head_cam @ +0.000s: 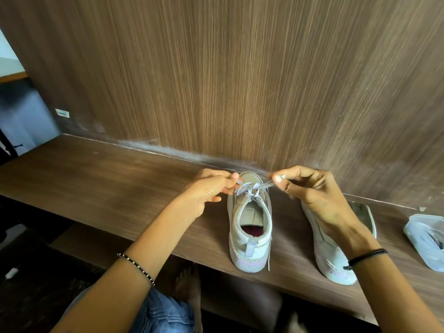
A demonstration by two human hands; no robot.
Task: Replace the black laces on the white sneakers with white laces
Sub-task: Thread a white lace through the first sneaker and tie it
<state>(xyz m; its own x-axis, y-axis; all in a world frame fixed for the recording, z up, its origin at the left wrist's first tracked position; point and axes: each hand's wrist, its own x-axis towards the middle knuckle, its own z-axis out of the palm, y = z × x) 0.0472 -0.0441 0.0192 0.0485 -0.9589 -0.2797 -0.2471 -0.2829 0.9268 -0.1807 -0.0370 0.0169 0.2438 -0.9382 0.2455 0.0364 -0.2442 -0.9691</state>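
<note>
A white sneaker (pixel 249 234) stands upright on the wooden shelf (pixel 115 188), heel toward me, toe against the back panel. A white lace (pixel 251 189) crosses in a knot over its tongue. My left hand (pixel 211 188) pinches one lace end on the left of the knot. My right hand (pixel 305 186) pinches the other end and holds it taut to the right. A second white sneaker (pixel 334 258) lies on its side to the right, partly hidden under my right wrist.
A clear plastic bag (pixel 425 239) lies on the shelf at the far right. A tall wood-grain panel (pixel 240 80) rises right behind the shoes. Below the shelf edge, my jeans and bare feet show.
</note>
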